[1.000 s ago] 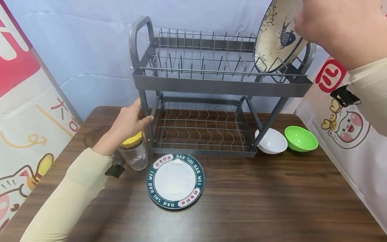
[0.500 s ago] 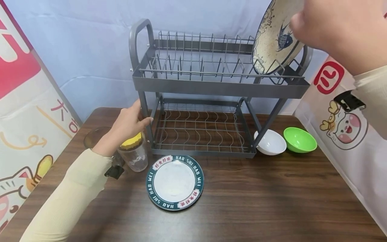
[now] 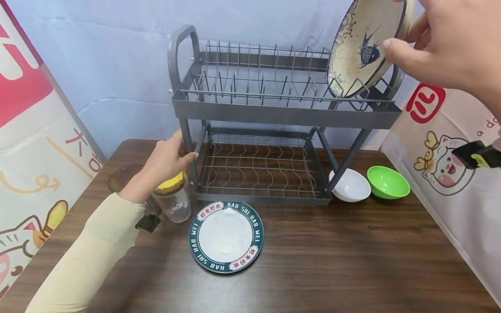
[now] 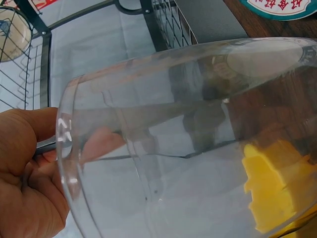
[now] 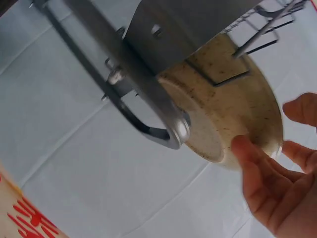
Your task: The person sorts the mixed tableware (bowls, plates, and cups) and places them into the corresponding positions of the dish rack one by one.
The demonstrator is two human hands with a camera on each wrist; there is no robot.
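A two-tier grey dish rack (image 3: 250,111) stands at the back of the table. My left hand (image 3: 166,161) grips its left post; the left wrist view shows that hand (image 4: 29,168) partly behind a clear cup (image 4: 148,148). A cream plate with a blue fish (image 3: 352,56) stands tilted in the right end of the upper tier. At its right rim is my right hand (image 3: 454,48), with thumb and fingers spread. In the right wrist view, fingertips of the right hand (image 5: 277,173) lie by the underside of the plate (image 5: 247,109), and the thumb is off to one side.
A green-rimmed white plate (image 3: 226,237) lies flat before the rack. Left of it stand a clear cup (image 3: 176,204), a yellow scalloped item (image 3: 171,183) and a dark, see-through item (image 3: 127,174). White (image 3: 351,186) and green (image 3: 388,182) bowls sit at right.
My right hand has loosened and drawn back from the fish plate, its thumb and fingers now spread. The plate stays in the rack. The left hand keeps its place on the post.
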